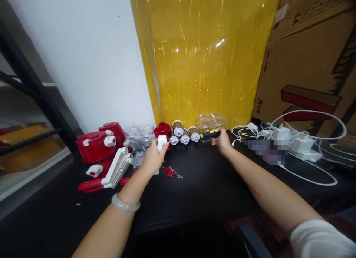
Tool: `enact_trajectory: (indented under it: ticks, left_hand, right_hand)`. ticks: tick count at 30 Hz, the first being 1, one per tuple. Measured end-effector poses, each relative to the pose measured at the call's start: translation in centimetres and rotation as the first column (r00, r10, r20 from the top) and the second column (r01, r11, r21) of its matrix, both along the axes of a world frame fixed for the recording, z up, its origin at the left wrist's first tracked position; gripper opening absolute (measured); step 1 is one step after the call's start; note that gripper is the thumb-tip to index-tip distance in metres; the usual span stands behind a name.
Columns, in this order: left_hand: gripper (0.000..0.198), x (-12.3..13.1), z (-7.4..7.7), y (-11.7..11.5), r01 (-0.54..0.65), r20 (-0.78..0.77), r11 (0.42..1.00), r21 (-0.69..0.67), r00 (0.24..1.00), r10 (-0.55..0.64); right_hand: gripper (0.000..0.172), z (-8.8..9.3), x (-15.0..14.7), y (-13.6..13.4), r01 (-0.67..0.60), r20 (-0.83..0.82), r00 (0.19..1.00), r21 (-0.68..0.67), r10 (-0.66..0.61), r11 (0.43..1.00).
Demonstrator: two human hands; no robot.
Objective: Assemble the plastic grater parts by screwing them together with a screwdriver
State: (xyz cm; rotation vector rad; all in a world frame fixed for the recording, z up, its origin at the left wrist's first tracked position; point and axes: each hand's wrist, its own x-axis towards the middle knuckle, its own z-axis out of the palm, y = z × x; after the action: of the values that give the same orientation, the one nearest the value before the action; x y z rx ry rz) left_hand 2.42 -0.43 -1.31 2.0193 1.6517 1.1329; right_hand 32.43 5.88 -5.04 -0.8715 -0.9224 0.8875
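Note:
My left hand (152, 158), with a pale bangle at its wrist, is closed around a white plastic part (161, 141). In my right hand (222, 141) is a screwdriver (210, 134) with a black and yellow handle. Its long thin shaft points left, and its tip meets or nearly meets the white part; exact contact is too small to tell. Just behind the white part stands a red plastic hopper-like piece (161, 129). Several metal grater drums (178, 129) lie beyond the shaft. Small red pieces (169, 172) and loose screws (180, 177) rest on the black table below.
On the left are red round housings (94, 146), a white-and-red handle part (116, 169) and a white knob (94, 171). Clear plastic cups (139, 130) stand behind. White cables and chargers (303, 144) and a phone-like device (264, 151) lie right. Cardboard boxes (303, 65) rise behind.

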Motion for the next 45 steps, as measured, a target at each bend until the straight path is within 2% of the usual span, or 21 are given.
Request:
enact_trajectory:
  ticks: [4, 11, 18, 22, 25, 30, 38, 41, 45]
  left_hand:
    - [0.048, -0.04, -0.06, 0.06, -0.006, 0.011, 1.0, -0.016, 1.0, 0.006]
    - [0.047, -0.05, 0.16, 0.01, -0.007, 0.013, 1.0, -0.003, 1.0, 0.007]
    - [0.046, -0.12, 0.35, 0.0, -0.023, 0.022, 1.0, 0.013, 0.999, 0.023]
    - [0.045, -0.14, 0.24, 0.14, -0.018, 0.025, 1.0, 0.009, 1.0, 0.018]
    - [0.046, -0.16, 0.21, 0.19, -0.018, 0.023, 1.0, 0.011, 1.0, 0.017]
    - [0.051, -0.24, 0.13, 0.24, -0.025, 0.001, 1.0, 0.006, 1.0, 0.025]
    - [0.052, -0.33, -0.18, 0.41, -0.034, -0.023, 0.999, 0.019, 0.999, 0.034]
    - [0.051, -0.33, -0.14, 0.37, -0.039, -0.025, 0.999, 0.026, 0.999, 0.04]
    - [0.049, -0.28, -0.08, 0.24, -0.031, -0.012, 0.999, 0.011, 0.999, 0.031]
  right_hand:
    - [0.032, 0.27, 0.09, -0.11, -0.04, -0.078, 0.996, -0.047, 0.036, 0.998]
    - [0.025, 0.12, 0.1, 0.0, 0.004, -0.038, 0.999, 0.048, -0.002, 0.999]
    - [0.038, 0.01, -0.24, -0.25, -0.033, 0.008, 0.999, 0.087, 0.032, 0.996]
    - [0.043, -0.07, -0.21, -0.18, 0.012, 0.025, 1.0, 0.056, -0.014, 0.998]
    - [0.042, -0.11, -0.11, -0.08, 0.038, 0.043, 0.998, 0.026, -0.039, 0.999]
    - [0.032, 0.11, 0.0, -0.14, -0.026, -0.007, 1.0, -0.013, 0.026, 1.0]
    - [0.022, 0.09, 0.01, 0.07, -0.012, -0.028, 1.0, 0.029, 0.013, 0.999]
    - [0.023, -0.09, -0.03, 0.09, 0.016, -0.009, 1.0, 0.035, -0.016, 0.999]
    - [0.032, -0.18, -0.06, 0.01, 0.034, 0.019, 0.999, 0.058, -0.035, 0.998]
